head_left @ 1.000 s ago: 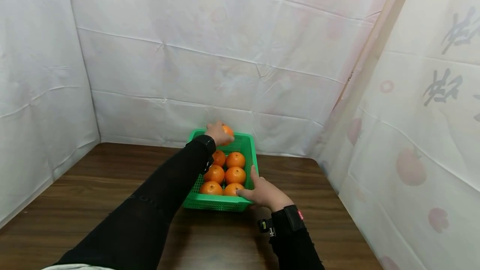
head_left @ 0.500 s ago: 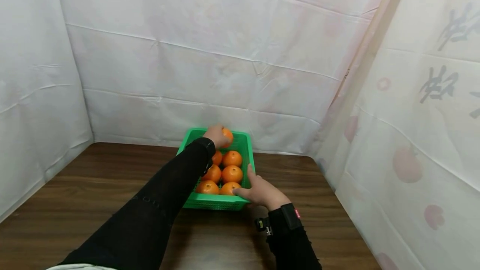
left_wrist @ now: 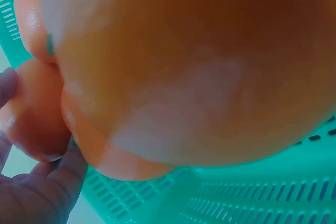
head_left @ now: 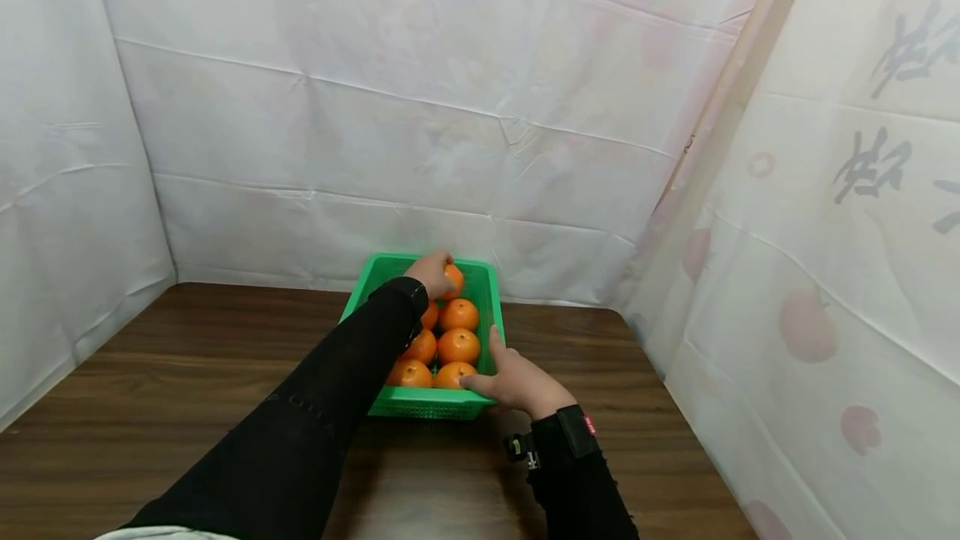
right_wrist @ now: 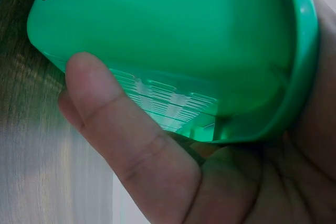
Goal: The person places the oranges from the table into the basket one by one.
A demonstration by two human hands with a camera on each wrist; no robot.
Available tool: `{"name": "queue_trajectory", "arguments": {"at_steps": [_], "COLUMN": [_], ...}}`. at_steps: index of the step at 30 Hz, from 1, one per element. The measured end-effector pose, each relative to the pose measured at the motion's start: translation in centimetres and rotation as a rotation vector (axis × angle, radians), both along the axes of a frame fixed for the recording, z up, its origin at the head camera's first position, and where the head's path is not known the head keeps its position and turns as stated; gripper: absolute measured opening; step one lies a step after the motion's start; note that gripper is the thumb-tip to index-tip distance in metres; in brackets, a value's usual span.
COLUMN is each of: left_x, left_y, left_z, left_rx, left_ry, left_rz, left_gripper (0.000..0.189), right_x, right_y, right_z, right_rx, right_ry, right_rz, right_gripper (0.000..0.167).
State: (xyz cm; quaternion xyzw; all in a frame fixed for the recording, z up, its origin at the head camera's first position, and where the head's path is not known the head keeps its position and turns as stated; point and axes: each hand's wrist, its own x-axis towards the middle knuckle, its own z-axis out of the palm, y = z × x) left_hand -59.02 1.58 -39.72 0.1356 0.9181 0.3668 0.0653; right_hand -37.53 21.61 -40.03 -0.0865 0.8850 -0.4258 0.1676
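Note:
At the far end of a green plastic basket (head_left: 491, 294), my left hand (head_left: 431, 273) grips an orange (head_left: 453, 281), partly covered by the fingers. The left wrist view has fingers and thumb about that orange (left_wrist: 37, 114), and another orange (left_wrist: 210, 77) fills much of the picture, blurred. Several more oranges (head_left: 458, 346) sit in rows nearer me, some partly behind the left forearm. My right hand (head_left: 525, 382) holds the basket's near right corner, thumb over the rim. In the right wrist view, its fingers (right_wrist: 131, 135) lie along the basket's outer wall (right_wrist: 157, 40).
The basket stands on a dark wooden table (head_left: 247, 340), close to its back edge. A pale cloth backdrop (head_left: 375, 123) rises right behind, and more printed cloth (head_left: 810, 273) hangs along the right side.
My left hand has lowered the orange into the far end of the basket. The right hand keeps its hold on the corner. The whole head view has shifted slightly.

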Motion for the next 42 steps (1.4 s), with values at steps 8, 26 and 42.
{"name": "queue_trajectory", "arguments": {"at_steps": [8,26,42], "left_x": [-0.5,3.9,0.1], "left_y": [-0.3,-1.6,-2.1], "left_z": [-0.7,1.0,-0.1], "left_rx": [-0.120,-0.211,-0.255], "left_ry": [0.046,-0.143,-0.181], "left_rz": [-0.010,-0.082,-0.093], "left_gripper": [0.060,0.060,0.062], "right_x": [-0.1,0.2,0.1], "right_y": [0.1,0.1,0.1], "right_z": [0.1,0.2,0.2], "right_rx": [0.076,0.078,0.112], "right_ry": [0.018,0.019,0.026], "right_rz": [-0.004,-0.002,-0.003], "right_gripper": [0.113,0.111,0.110]}}
